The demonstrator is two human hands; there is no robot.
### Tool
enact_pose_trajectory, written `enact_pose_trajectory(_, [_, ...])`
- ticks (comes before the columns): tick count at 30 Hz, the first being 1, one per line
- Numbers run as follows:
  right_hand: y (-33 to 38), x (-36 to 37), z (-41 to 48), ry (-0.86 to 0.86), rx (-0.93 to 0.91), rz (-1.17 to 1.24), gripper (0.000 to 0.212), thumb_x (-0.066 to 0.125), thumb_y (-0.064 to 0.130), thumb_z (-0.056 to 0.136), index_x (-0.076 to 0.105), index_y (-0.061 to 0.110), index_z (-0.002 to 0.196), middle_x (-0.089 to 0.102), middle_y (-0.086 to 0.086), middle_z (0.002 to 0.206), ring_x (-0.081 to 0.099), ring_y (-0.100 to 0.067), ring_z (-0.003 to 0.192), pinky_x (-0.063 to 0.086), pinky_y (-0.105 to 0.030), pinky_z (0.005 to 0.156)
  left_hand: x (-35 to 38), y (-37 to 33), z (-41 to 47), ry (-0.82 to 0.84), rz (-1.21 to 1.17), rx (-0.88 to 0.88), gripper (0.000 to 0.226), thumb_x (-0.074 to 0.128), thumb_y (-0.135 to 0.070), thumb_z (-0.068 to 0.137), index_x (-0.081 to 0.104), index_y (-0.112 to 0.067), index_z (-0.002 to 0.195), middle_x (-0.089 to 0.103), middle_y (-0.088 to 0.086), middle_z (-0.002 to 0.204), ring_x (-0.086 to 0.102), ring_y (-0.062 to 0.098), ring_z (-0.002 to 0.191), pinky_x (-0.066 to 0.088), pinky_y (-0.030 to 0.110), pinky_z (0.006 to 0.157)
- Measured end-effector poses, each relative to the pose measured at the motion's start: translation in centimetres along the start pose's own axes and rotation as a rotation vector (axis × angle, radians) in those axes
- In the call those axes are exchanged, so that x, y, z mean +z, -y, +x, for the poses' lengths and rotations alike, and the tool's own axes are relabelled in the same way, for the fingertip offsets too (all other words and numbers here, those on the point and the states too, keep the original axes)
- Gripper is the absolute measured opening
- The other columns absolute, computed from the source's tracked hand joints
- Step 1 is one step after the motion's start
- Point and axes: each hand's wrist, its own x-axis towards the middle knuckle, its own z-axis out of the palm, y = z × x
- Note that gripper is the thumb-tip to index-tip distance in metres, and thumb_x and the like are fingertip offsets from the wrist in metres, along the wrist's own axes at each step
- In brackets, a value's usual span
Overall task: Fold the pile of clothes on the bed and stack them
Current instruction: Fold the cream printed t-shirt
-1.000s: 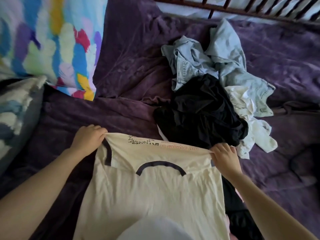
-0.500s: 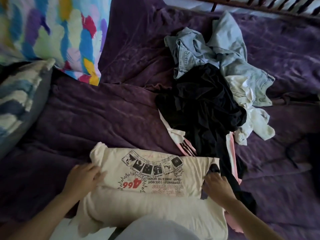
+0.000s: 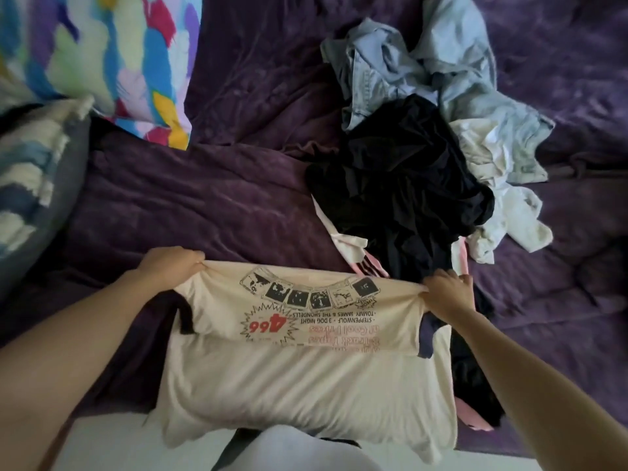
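A cream T-shirt (image 3: 306, 379) with a black and red print lies folded over on itself at the near edge of the purple bed. My left hand (image 3: 170, 266) grips its far left corner. At the far right corner my right hand (image 3: 448, 292) pinches the fold. The unfolded pile sits beyond my right hand: a black garment (image 3: 401, 181) on top, light blue denim (image 3: 424, 69) behind it, a white garment (image 3: 503, 185) to the right, and a pink and white striped piece (image 3: 353, 253) poking out underneath.
The purple blanket (image 3: 204, 205) covers the bed. A multicoloured pillow (image 3: 102, 56) and a grey and cream striped cushion (image 3: 30, 171) lie at the far left. Open blanket lies between the pillows and the pile.
The shirt's top part was folded toward me, print side up. Both hands then moved away from me and took hold of the far corners of the fold.
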Motion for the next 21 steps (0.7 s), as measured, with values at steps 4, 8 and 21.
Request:
enact_pose_trajectory(4, [-1.3, -2.5, 0.0, -0.08, 0.013, 0.068, 0.03, 0.045, 0.029, 0.093, 0.054, 0.018, 0.119, 0.049, -0.002, 0.126, 0.04, -0.021, 0.123, 0.03, -0.038, 0.098, -4.1, 1.7, 0.0, -0.23, 0.079, -0.043, 0.038, 0.042, -0.054, 0.092, 0.056, -0.019, 0.087, 0.06, -0.002, 0.093, 0.059, 0.018, 0.093, 0.041, 0.029, 0.073])
enact_pose_trajectory(8, [-1.3, -3.2, -0.9, -0.213, 0.102, 0.137, 0.03, 0.034, 0.031, 0.093, 0.055, 0.014, 0.106, 0.063, -0.003, 0.111, 0.053, -0.025, 0.108, 0.031, -0.036, 0.091, -4.2, 2.3, -0.6, -0.377, -0.062, -0.08, 0.04, 0.05, -0.053, 0.088, 0.058, -0.014, 0.078, 0.051, -0.001, 0.079, 0.057, 0.021, 0.086, 0.039, 0.03, 0.067])
enact_pose_trajectory(21, [-2.1, -6.5, 0.2, -0.449, 0.299, 0.192, 0.024, 0.041, 0.023, 0.094, 0.053, 0.007, 0.109, 0.059, -0.016, 0.111, 0.048, -0.034, 0.109, 0.028, -0.042, 0.09, -8.8, 1.6, 0.7, -0.546, -0.151, -0.157, 0.052, 0.049, -0.053, 0.088, 0.066, -0.004, 0.091, 0.06, 0.017, 0.1, 0.056, 0.035, 0.103, 0.041, 0.038, 0.085])
